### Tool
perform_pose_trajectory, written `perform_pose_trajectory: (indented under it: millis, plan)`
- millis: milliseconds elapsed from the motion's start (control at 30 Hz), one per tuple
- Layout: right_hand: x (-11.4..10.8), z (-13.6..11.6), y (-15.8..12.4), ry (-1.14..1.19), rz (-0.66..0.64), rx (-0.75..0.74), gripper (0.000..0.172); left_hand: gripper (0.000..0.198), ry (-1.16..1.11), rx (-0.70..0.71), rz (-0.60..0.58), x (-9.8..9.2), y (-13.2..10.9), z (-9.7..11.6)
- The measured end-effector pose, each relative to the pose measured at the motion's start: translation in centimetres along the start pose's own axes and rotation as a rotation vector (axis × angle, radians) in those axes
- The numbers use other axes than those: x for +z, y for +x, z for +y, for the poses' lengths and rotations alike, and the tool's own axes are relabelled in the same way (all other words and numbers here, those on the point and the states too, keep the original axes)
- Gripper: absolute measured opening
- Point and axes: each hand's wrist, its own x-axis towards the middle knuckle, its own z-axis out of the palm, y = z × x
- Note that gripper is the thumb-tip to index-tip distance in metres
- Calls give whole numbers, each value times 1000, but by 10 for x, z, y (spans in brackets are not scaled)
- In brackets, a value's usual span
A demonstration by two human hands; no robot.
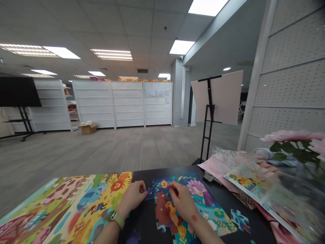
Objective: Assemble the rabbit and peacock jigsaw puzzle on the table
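A partly assembled jigsaw puzzle (162,206) lies on the black table, showing a brown bear and a purple peacock on dark blue. My left hand (134,195), with a green-strapped watch (115,218) on the wrist, is closed at the puzzle's left side. Its fingertips meet a dark blue puzzle piece (150,194) beside the upper left edge. Over the upper part of the puzzle is my right hand (182,200), thumb and forefinger bent toward each other near the bear's head. Whatever might be between those fingertips is hidden. Several joined loose pieces (240,220) lie to the right.
A colourful animal picture sheet (68,206) covers the table's left side. Plastic wrapping (286,193), a printed sheet and pink cloth crowd the right, with pink flowers (291,137) behind. Beyond the black table (142,175) stand an easel board (223,98), white shelving (127,105) and a cardboard box (88,128).
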Motion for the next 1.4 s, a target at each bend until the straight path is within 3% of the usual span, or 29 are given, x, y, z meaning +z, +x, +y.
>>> perform_pose_trajectory:
  millis: [67, 233, 367, 533, 633, 767, 900, 1000, 1167, 1267, 1400]
  plan:
    - [-1, 0, 1, -5, 3, 0, 26, 3, 31, 43, -8, -4, -3, 4]
    - [-2, 0, 2, -5, 4, -8, 25, 29, 58, 172, -101, -10, -13, 10]
    - [-1, 0, 2, -1, 4, -13, 25, 25, 70, 165, -126, -11, -14, 12]
    - [-2, 2, 2, -2, 7, -16, 25, 34, 27, 132, -128, -18, -15, 18]
    - [-3, 3, 2, -5, 9, -8, 25, 39, -27, 132, -203, -25, -27, 22]
    - [-3, 2, 2, -12, -5, 2, 25, 35, -282, 200, -388, -31, -42, 18]
    - [-1, -1, 3, -11, -18, -1, 26, 31, -561, 163, -403, -33, -42, 10]
    - [-1, -2, 3, -11, -25, -3, 26, 41, -471, 155, -385, -31, -41, 9]
    - [0, -1, 2, -11, -44, -4, 27, 61, -164, 294, -349, -23, -45, 14]
    - [1, -2, 3, -15, -50, -1, 27, 58, -130, 338, -321, -21, -47, 16]
    - [1, -2, 3, -23, -59, -1, 27, 52, -91, 294, -320, -23, -49, 22]
